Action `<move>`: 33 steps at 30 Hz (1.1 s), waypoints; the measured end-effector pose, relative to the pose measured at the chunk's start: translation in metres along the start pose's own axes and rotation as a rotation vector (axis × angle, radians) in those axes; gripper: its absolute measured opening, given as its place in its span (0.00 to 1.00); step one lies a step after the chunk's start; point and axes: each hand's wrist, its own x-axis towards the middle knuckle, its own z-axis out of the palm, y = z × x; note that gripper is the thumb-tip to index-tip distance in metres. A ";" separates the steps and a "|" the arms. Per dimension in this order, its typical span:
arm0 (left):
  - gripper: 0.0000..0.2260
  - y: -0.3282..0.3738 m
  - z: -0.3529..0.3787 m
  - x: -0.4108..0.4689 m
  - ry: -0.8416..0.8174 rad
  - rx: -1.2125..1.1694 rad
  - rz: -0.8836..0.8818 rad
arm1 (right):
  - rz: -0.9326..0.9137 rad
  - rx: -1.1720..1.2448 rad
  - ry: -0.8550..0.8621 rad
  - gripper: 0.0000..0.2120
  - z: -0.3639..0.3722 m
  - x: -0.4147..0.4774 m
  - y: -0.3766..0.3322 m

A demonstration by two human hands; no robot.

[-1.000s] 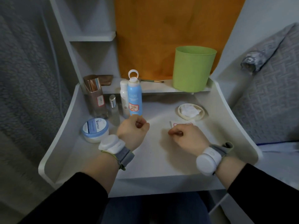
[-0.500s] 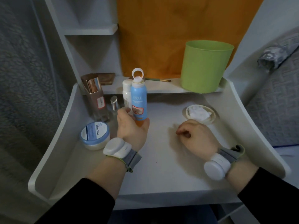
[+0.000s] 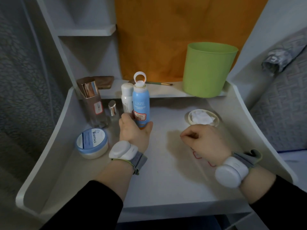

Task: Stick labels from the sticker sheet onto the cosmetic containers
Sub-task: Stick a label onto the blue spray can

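My left hand grips the base of a blue spray bottle, which stands upright and carries a red-edged label low on its front. My right hand rests on the white table with its fingers curled and thumb and forefinger tips together; nothing shows between them. The sticker sheet lies under that hand and wrist, and only some red label outlines peek out. A white bottle, a small glass bottle, a labelled gold-capped bottle and a blue-lidded cream jar stand at the left.
A green cup stands on the raised back ledge beside a thin brush. A small dish holding white pads sits just beyond my right hand. Raised side walls bound the table left and right.
My left hand reached forward and took hold of the blue spray bottle. My right hand now covers the sticker sheet, which lies nearer to me than before.
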 end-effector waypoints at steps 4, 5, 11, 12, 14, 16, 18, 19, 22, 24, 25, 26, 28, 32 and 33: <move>0.26 0.002 0.007 -0.002 -0.028 0.015 0.024 | 0.023 0.184 0.035 0.08 0.016 0.021 -0.006; 0.25 0.001 0.009 -0.003 -0.042 0.020 0.036 | 0.033 0.232 0.028 0.10 0.019 0.025 -0.008; 0.20 0.004 0.022 -0.005 -0.157 -0.004 0.074 | 0.061 0.561 0.040 0.17 0.031 0.040 -0.011; 0.20 0.006 0.022 -0.007 -0.190 -0.035 0.064 | 0.061 0.589 0.053 0.16 0.033 0.039 -0.011; 0.21 0.008 0.026 -0.006 -0.266 -0.113 0.052 | 0.055 0.640 0.086 0.15 0.033 0.038 -0.010; 0.26 0.013 0.031 -0.006 -0.345 -0.198 0.044 | 0.052 0.688 0.144 0.14 0.032 0.039 -0.006; 0.27 0.018 0.033 -0.005 -0.419 -0.265 0.051 | 0.063 0.783 0.198 0.10 0.029 0.040 -0.005; 0.26 0.020 0.037 -0.005 -0.457 -0.290 0.050 | 0.089 0.853 0.219 0.08 0.027 0.040 -0.004; 0.21 0.027 0.049 -0.004 -0.520 -0.336 0.033 | 0.176 0.982 0.239 0.03 0.021 0.041 -0.003; 0.18 0.031 0.055 -0.005 -0.534 -0.390 0.022 | 0.213 1.020 0.241 0.04 0.020 0.043 0.000; 0.17 0.032 0.059 -0.005 -0.546 -0.425 0.015 | 0.225 1.040 0.252 0.05 0.019 0.044 0.002; 0.15 0.033 0.056 -0.007 -0.553 -0.448 0.008 | 0.232 1.046 0.266 0.05 0.019 0.042 0.000; 0.13 0.032 0.058 -0.008 -0.591 -0.527 -0.005 | 0.201 0.990 0.317 0.04 0.020 0.044 0.004; 0.15 0.026 0.062 -0.006 -0.619 -0.824 -0.166 | 0.086 0.896 0.358 0.07 0.021 0.041 0.003; 0.15 0.025 0.062 -0.005 -0.616 -0.846 -0.159 | 0.046 0.860 0.363 0.07 0.021 0.040 0.002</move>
